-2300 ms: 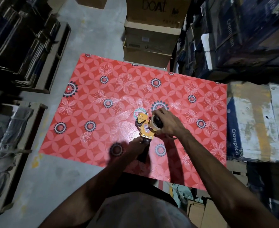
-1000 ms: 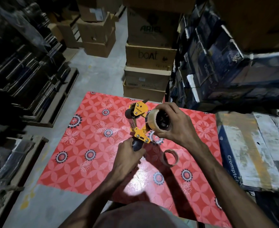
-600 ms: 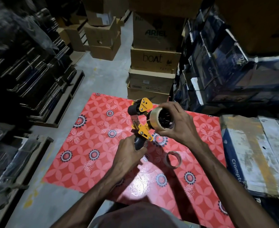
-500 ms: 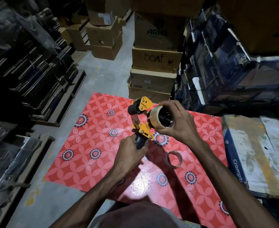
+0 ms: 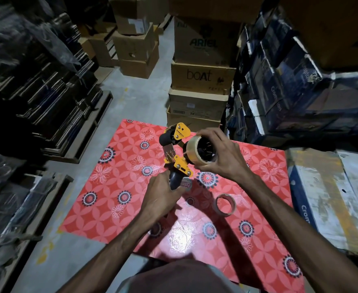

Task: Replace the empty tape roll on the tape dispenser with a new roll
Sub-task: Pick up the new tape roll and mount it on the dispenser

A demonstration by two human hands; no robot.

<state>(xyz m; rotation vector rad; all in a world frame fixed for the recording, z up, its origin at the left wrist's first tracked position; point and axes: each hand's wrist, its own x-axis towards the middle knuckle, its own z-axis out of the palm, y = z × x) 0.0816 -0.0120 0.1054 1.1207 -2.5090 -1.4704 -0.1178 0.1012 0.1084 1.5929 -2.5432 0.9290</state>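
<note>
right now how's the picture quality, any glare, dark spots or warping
Head view: a bright glare patch sits on the glossy red sheet near its close edge; the stacks at far left are almost black; wide-angle bending tilts the boxes at the edges. The left hand, tape dispenser, right hand and new roll are lit and fairly sharp.

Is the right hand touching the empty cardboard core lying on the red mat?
Apart. The head view shows the right hand raised, wrapped around the new tape roll at the dispenser, with bare red mat between it and the empty core.
</note>
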